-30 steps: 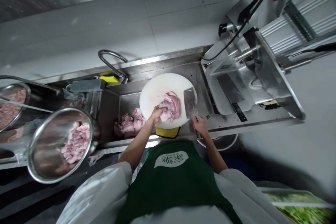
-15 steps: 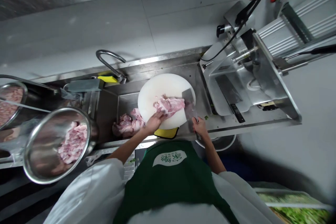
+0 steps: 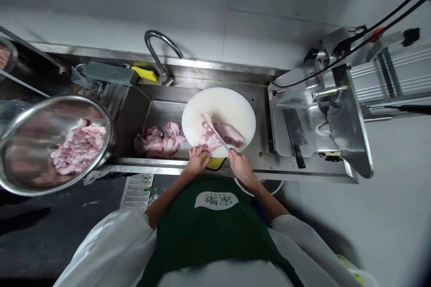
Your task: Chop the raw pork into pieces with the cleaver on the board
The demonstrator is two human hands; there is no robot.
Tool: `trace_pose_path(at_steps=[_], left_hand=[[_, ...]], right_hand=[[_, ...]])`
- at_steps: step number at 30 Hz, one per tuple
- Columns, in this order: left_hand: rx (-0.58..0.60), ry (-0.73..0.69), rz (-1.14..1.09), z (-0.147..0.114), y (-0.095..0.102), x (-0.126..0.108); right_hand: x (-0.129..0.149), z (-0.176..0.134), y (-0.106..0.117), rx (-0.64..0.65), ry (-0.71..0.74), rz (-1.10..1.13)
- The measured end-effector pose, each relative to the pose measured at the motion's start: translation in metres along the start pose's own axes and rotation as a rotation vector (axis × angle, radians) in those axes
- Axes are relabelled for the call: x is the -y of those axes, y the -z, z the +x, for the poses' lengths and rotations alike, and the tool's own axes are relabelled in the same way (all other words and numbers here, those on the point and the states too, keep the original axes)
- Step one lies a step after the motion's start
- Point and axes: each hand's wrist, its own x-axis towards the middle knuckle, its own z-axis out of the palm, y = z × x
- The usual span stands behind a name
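A piece of raw meat (image 3: 232,134) lies on the round white cutting board (image 3: 232,103). My right hand (image 3: 241,169) is closed round the handle of a cleaver (image 3: 218,134), seen nearly edge-on, its blade slanting across the meat. At the board's near edge, my left hand (image 3: 198,160) has its fingers curled against the meat's left end, holding it. More raw meat chunks (image 3: 158,141) rest in the sink left of the board. Under the board's front edge a yellow item (image 3: 215,163) sticks out.
A steel bowl (image 3: 110,130) with cut meat pieces (image 3: 79,145) stands at left. Behind the sink rises a curved faucet (image 3: 161,54), beside a yellow cloth-like item (image 3: 144,73). At right are a metal slicing machine (image 3: 350,121) and a second cleaver (image 3: 294,130) on its tray.
The cleaver has gone from flat at the meat's right side to edge-on across it. My right hand came left, and my left hand slid back toward the board's near edge. The view shifted.
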Motion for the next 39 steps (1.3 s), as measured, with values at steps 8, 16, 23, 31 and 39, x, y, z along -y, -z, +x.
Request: trace_pose_path(at_steps=[8,16,23,31,39], left_hand=[[-0.191,0.015,-0.1,0.08,-0.008,-0.016],[-0.098,0.025,-0.065,0.099,-0.028,-0.016],[-0.102,0.061,-0.028,0.097,-0.02,-0.017],[-0.107,0.081,-0.089,0.096,-0.024,-0.014],[-0.068,0.114,-0.059,0.092,-0.014,-0.012]], right_hand=[[0.014,0.018,-0.027,0.086,-0.105,-0.116],[-0.009,-0.006,-0.03,0.155,-0.193,-0.192],[0.025,0.067,-0.013,0.085,-0.033,-0.153],[-0.027,0.006,-0.02,0.283,-0.142,-0.265],[0.027,0.102,-0.015,0.123,0.035,-0.195]])
